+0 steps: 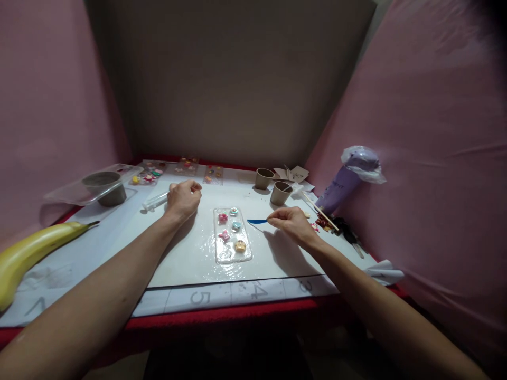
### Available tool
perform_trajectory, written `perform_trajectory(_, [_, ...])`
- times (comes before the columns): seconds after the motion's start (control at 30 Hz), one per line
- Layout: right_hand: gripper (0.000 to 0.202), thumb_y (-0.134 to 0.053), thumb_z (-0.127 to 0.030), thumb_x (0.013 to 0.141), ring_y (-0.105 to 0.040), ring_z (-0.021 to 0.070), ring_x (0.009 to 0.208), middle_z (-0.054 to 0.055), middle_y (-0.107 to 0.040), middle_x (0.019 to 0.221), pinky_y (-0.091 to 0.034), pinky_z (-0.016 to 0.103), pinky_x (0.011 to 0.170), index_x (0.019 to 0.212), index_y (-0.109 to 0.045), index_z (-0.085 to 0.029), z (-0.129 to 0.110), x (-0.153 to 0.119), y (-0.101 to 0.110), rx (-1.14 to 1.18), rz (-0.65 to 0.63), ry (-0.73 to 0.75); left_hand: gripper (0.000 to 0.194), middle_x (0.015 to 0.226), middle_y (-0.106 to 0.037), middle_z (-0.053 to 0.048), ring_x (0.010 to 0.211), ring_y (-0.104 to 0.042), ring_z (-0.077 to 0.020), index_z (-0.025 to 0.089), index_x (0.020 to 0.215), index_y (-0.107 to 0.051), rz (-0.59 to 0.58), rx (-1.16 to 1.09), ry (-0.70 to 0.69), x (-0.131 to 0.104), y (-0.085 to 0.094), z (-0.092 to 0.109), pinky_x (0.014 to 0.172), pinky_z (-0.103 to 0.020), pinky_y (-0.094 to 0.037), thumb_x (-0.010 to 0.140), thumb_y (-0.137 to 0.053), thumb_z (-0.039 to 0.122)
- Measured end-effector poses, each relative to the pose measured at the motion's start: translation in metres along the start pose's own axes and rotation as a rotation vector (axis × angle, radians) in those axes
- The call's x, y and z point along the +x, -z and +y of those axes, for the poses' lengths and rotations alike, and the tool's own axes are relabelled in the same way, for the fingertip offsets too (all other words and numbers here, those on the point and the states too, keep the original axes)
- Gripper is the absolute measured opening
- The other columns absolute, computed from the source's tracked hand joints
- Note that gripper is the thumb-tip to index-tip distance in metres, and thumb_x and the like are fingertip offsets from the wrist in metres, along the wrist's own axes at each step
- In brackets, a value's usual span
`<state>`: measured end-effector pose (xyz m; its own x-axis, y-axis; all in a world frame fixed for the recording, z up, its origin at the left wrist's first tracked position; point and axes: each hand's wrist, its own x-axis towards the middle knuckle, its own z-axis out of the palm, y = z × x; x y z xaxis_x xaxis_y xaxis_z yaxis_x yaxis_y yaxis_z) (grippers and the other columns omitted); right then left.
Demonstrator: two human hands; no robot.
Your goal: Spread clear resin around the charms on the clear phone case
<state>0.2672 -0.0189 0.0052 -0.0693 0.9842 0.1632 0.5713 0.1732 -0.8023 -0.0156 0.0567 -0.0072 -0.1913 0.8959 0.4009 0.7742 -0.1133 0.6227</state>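
Blue Blade in Right Hand Lay Crosswise to Upright-Running Clear Case

The right hand (293, 224) held a small blue blade (257, 221) at its right end, pinched between thumb and fingers (277, 213), a little right of the frame's middle. The blade ran almost level across the frame, its tip turned left towards a clear case (230, 259). That case lay at the centre of the frame, flat on a white sheet (178, 270), its long axis running up and down the view, so the two lines crossed nearly at a right angle. The tip came level with the upper part of the case, just beside its right edge; whether it touched could not be told.

Of the two hands, the right was nearer to the case. The left hand (182, 201) rested up and to the left of it, fingers curled, with a clear syringe (156, 202) close against its left side. Whether those fingers gripped anything could not be seen.

Small charms sat within the case outline: a pink one (224, 236) and a red one (223, 217) on the left, a pale blue one (236, 226) and a yellow one (240, 246) on the right. A glossy wet film shone around the case. Two brown cups (280, 195) (263, 180) stood above the right hand, and a purple bag (341, 188) leaned at the right of the surface (222, 316).
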Motion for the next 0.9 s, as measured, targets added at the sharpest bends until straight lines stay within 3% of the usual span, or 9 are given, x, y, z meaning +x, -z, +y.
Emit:
perform_trajectory(0.13, [0.02,-0.059,-0.03,0.066,-0.052,0.0122,0.057,0.003,-0.065,0.062,-0.037,0.025,0.054,0.067,-0.071,-0.013,0.006,0.02,-0.003,-0.02,-0.027,0.017,0.028,0.097,-0.072,-0.008,0.105,-0.058,-0.0281,0.018,0.094,-0.071,-0.012,0.022,0.008,0.001,-0.001,0.0,0.095,-0.037,-0.044,0.077,-0.049,0.018])
perform_trajectory(0.33, [0.015,-0.061,-0.024,0.064,-0.05,0.011,0.055,0.001,-0.063,0.059,-0.036,0.025,0.055,0.066,-0.072,-0.014,0.005,0.033,0.006,-0.033,-0.218,0.065,0.028,0.095,-0.072,-0.007,0.104,-0.057,-0.0275,0.02,0.093,-0.072,-0.011,0.018,0.013,0.001,-0.002,-0.003,0.094,-0.037,-0.045,0.075,-0.05,0.019])
perform_trajectory(0.57, [0.011,-0.06,-0.017,0.065,-0.048,0.0094,0.055,0.0,-0.062,0.059,-0.036,0.025,0.055,0.066,-0.072,-0.016,0.002,0.028,0.013,-0.047,-0.317,0.074,0.026,0.092,-0.071,-0.008,0.102,-0.058,-0.0289,0.02,0.09,-0.071,-0.012,0.011,0.007,0.001,-0.002,-0.001,0.093,-0.04,-0.045,0.075,-0.051,0.017])
perform_trajectory(0.9, [0.016,-0.059,-0.019,0.073,-0.045,0.0085,0.056,0.0,-0.061,0.061,-0.033,0.024,0.054,0.075,-0.074,-0.014,-0.001,0.015,0.023,-0.173,-0.424,0.194,0.024,0.095,-0.07,-0.01,0.098,-0.059,-0.0267,0.019,0.09,-0.071,-0.012,-0.04,0.011,0.002,-0.004,-0.005,0.095,-0.041,-0.045,0.077,-0.051,0.019])
